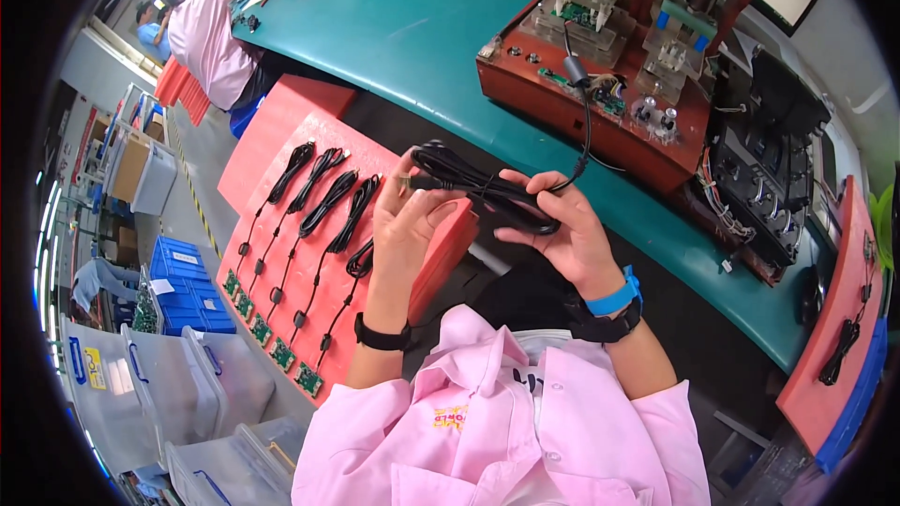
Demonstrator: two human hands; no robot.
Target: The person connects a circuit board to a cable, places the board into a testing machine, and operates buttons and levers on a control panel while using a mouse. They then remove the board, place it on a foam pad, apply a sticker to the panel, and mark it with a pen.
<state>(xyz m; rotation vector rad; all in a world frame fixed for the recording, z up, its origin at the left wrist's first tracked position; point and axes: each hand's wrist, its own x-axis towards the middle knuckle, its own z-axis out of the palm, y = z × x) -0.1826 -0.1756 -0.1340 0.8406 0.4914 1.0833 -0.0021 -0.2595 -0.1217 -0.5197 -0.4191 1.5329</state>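
Observation:
A coiled black cable (483, 186) is stretched between my two hands in front of my chest. My left hand (403, 230) pinches its plug end (427, 183), fingers closed around it. Around the other end of the coil, my right hand (574, 234) is closed, thumb and fingers on the bundle. From there the cable's lead climbs past a black cylindrical lump (576, 71) to a green circuit board (574, 13) seated in a red test fixture (553, 108). Below my left hand, several similar coiled cables (328, 206) with small green boards (281, 353) lie in a row on pink foam sheets (253, 253).
A green worktop (403, 42) runs across behind the fixture. Clear plastic bins (169, 384) and a blue crate (187, 286) stand at left. A person in pink (211, 33) works at the far left. Another pink sheet (834, 319) with a cable sits at right.

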